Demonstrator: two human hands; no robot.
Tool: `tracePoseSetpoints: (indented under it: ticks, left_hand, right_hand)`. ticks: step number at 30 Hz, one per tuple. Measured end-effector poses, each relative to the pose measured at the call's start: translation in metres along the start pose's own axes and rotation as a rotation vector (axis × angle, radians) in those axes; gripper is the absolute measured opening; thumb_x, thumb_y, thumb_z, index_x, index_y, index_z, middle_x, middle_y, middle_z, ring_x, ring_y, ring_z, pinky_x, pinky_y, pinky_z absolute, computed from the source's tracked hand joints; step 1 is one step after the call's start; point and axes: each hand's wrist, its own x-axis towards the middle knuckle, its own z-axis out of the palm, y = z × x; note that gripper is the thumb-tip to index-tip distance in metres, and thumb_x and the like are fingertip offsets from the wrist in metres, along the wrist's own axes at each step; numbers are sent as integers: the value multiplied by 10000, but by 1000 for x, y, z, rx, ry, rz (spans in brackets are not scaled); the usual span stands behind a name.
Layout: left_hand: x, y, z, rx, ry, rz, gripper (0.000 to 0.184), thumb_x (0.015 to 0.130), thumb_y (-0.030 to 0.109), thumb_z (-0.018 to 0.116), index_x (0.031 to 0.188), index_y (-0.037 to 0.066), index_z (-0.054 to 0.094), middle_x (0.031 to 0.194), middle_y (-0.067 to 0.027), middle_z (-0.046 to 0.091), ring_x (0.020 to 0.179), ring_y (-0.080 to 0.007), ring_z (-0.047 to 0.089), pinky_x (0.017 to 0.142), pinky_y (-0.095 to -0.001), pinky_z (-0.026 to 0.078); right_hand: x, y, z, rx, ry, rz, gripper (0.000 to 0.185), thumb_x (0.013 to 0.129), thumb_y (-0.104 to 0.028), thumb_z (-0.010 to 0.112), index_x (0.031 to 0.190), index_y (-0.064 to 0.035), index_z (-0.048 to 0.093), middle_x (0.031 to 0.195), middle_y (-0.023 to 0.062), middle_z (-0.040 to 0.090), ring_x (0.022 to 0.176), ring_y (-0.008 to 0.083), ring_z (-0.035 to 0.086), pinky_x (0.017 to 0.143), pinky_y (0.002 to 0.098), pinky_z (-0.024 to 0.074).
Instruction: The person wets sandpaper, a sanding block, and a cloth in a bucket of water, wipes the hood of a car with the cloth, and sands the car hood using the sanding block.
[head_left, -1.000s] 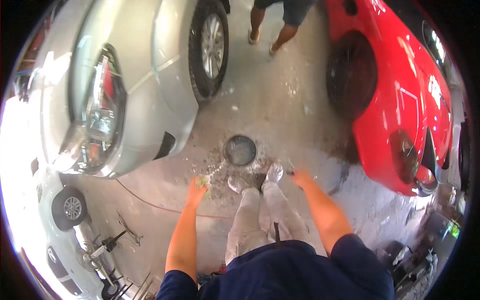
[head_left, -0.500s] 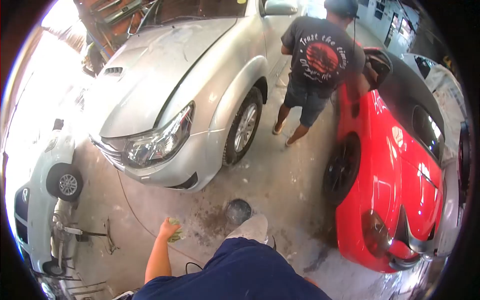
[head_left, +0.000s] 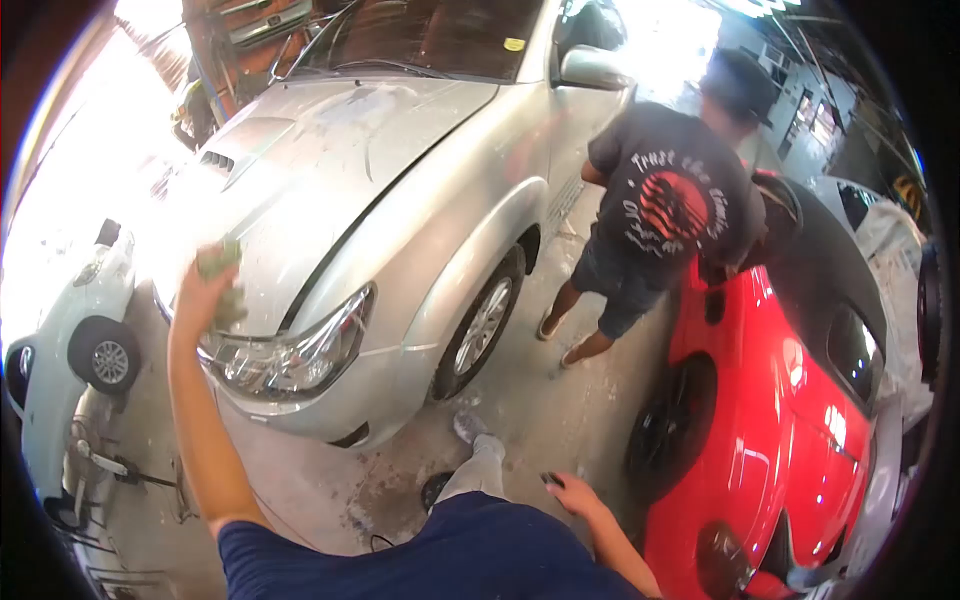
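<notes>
Left hand [head_left: 203, 292] rises toward silver car hood [head_left: 312, 150], clutching green cloth [head_left: 222, 258] | right hand [head_left: 575, 496] pinches small dark object [head_left: 551, 479] | stained grey floor [head_left: 590, 430]

Left arm [head_left: 207, 430] reaches out ahead and to the left, long and close to straight, bare below a short dark sleeve [head_left: 245, 548]. Left hand [head_left: 203, 290] at its far end, well away from the trunk [head_left: 430, 555]; fingers curled in a grip, slightly blurred. Right arm [head_left: 622, 548] held lower and nearer the body, forearm angling forward and inward; upper arm not clearly visible. Right hand [head_left: 573, 494] just beyond the trunk's right side, fingers partly closed in a small grip, finer detail too small to read. Hands well apart.
</notes>
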Motion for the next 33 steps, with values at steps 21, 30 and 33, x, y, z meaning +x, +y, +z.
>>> tracePoseSetpoints:
  ticks: [21,30,33]
  left_hand:
    - [310,71,309,755,-1,363,829,852,677,615,1548,293,379,1653,-153,189,1510,-463,132,1163,-700,129]
    - [453,136,418,695,-73,405,585,854,532,656,1359,238,619,1555,-64,410,1483,-362,265,1164,-675,200]
    - [529,125,418,720,-6,330,605,845,529,661,1355,205,621,1533,-71,449,1453,-338,336,1172,-612,250]
  right_hand:
    - [370,-680,-467,884,160,-1042,491,983,-322,651,1314,17,522,986,68,612,793,151,656,646,291,554]
    - [467,-713,-504,1277,106,-1041,449,1005,-274,614,1348,-15,483,1050,86,636,887,205,697,691,328,582]
    - [471,-713,-499,1261,85,-1045,442,1018,-258,596,1361,-8,472,1076,89,630,931,191,686,730,325,578]
